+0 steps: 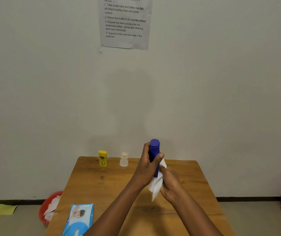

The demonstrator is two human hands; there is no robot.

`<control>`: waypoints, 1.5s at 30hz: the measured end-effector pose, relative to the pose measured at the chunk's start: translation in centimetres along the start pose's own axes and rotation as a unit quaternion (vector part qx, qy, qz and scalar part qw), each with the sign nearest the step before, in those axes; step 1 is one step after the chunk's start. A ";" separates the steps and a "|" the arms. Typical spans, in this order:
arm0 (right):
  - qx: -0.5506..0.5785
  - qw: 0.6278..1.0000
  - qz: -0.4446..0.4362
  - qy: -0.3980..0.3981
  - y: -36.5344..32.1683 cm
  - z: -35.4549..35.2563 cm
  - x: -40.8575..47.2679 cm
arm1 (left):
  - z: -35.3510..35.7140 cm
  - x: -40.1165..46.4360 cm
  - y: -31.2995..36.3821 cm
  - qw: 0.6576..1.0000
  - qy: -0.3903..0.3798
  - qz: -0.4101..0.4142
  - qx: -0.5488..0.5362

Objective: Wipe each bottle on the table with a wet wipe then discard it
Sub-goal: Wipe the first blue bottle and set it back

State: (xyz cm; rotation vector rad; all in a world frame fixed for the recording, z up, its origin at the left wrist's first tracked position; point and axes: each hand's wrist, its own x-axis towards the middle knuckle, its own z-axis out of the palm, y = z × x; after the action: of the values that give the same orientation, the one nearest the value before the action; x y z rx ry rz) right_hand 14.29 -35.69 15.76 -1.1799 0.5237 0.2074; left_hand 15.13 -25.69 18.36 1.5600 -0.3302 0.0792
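Left hand (147,165): your fingers are closed around the upper part of the blue bottle (154,154), thumb across its front, holding it upright above the desk (102,184).
Right hand (169,185): your fingers are closed on the white wipe (156,186), pressing it around the lower part of the blue bottle.
Blue bottle: held clear of the desk, over its far right part; cap at the top.
Yellow bottle (102,158): stands upright near the far left corner of the desk.
White bottle (124,159): stands upright at the far edge, just right of the yellow bottle, apart from it.
Wipe pack (78,218): lies flat at the near left edge.
Red bin (48,208): on the floor beside the left edge, with white wipes inside.
Instruction sheet (125,23): fixed to the wall above the desk.
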 end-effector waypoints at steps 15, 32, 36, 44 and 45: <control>-0.351 0.858 -0.374 -0.016 -8.2 -0.9 -3.9 | -0.7 0.8 -2.8 0.983 -0.040 -0.016 0.181; -0.560 0.698 -0.436 -0.090 -5.2 -2.8 -1.3 | 1.3 1.5 -3.1 0.992 -0.063 -0.063 0.093; -0.416 0.825 -0.373 -0.080 -5.4 -5.6 -1.5 | 0.9 1.7 -4.3 0.990 -0.050 -0.098 0.091; -0.153 0.982 -0.075 0.083 -4.1 -13.3 5.5 | 3.3 3.0 -7.3 0.970 -0.065 -0.232 0.027; -0.184 0.978 -0.075 0.064 -3.8 -13.7 6.2 | 4.1 3.5 -7.8 0.971 -0.069 -0.228 0.031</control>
State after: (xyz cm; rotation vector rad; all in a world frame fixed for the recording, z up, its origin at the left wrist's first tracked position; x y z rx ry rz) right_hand 17.37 -50.38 12.03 -1.5964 0.5201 0.1010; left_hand 19.81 -30.47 11.64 1.6724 -0.0714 -0.3824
